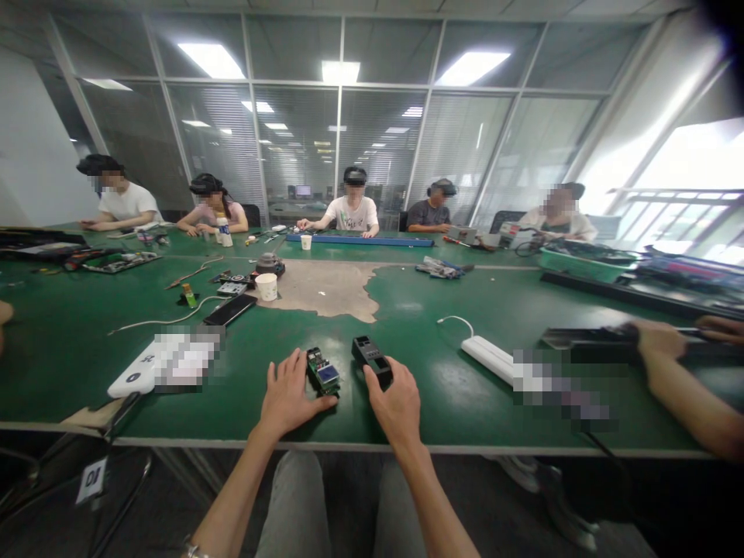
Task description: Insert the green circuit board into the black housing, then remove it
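My left hand [289,395] lies on the green table with its fingers spread. Its forefinger and thumb are around the near left side of a small green circuit board [323,373] with a little blue-grey display; whether they touch it I cannot tell. In my right hand [396,399] is a black plastic housing [367,355] with openings in its face, gripped between thumb and fingers at its near end. The housing leans away to the left, just right of the board.
A white power bank [136,368] and a black phone [231,309] lie to the left, near a paper cup [266,287]. On the right are a white power strip [494,359] and a neighbour's arm [686,380] over a dark metal part. Several people sit across the table.
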`<state>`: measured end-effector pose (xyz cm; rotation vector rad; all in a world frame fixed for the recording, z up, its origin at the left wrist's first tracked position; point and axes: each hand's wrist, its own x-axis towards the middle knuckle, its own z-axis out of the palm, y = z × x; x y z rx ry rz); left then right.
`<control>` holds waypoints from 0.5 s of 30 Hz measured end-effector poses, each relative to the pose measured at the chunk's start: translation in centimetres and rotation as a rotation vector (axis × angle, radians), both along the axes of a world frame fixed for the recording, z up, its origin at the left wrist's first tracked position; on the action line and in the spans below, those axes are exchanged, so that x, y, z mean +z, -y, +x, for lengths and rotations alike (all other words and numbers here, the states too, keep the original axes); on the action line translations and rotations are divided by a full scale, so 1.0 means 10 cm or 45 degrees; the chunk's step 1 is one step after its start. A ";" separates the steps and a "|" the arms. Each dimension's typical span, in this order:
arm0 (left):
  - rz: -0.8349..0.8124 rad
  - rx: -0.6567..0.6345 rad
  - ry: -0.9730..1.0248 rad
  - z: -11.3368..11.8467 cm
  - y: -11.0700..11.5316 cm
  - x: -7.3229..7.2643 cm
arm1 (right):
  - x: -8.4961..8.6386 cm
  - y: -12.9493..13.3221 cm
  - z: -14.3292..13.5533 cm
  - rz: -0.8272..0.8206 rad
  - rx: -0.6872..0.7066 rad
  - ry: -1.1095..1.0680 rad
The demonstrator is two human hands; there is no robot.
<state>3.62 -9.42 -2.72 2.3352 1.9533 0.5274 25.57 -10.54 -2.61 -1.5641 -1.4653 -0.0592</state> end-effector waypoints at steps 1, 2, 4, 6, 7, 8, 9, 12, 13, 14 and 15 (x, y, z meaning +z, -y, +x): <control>0.000 -0.002 -0.004 0.00 0.00 0.00 | -0.03 0.00 0.01 -0.017 -0.007 0.019; 0.002 -0.005 -0.008 0.00 0.00 -0.01 | -0.06 0.01 0.02 -0.033 -0.014 0.039; 0.011 -0.013 -0.016 0.00 0.00 -0.01 | -0.11 0.02 0.03 -0.069 -0.028 0.076; 0.017 -0.018 -0.021 -0.01 0.00 -0.02 | -0.13 0.03 0.03 -0.110 -0.046 0.115; 0.016 -0.020 -0.021 -0.01 0.00 -0.02 | -0.13 0.04 0.03 -0.129 -0.062 0.137; 0.015 -0.022 -0.019 -0.01 0.00 -0.02 | -0.12 0.04 0.03 -0.144 -0.080 0.156; 0.011 -0.025 -0.015 -0.01 0.00 -0.02 | -0.12 0.05 0.03 -0.153 -0.098 0.171; -0.003 -0.031 0.000 -0.02 0.00 -0.01 | -0.10 0.05 0.04 -0.159 -0.116 0.195; -0.008 -0.033 0.006 -0.02 0.00 -0.01 | -0.09 0.05 0.04 -0.171 -0.104 0.199; -0.015 -0.035 0.010 -0.02 0.00 0.00 | -0.07 0.05 0.05 -0.191 -0.088 0.199; -0.019 -0.037 0.015 -0.02 0.00 0.00 | -0.05 0.05 0.05 -0.210 -0.076 0.190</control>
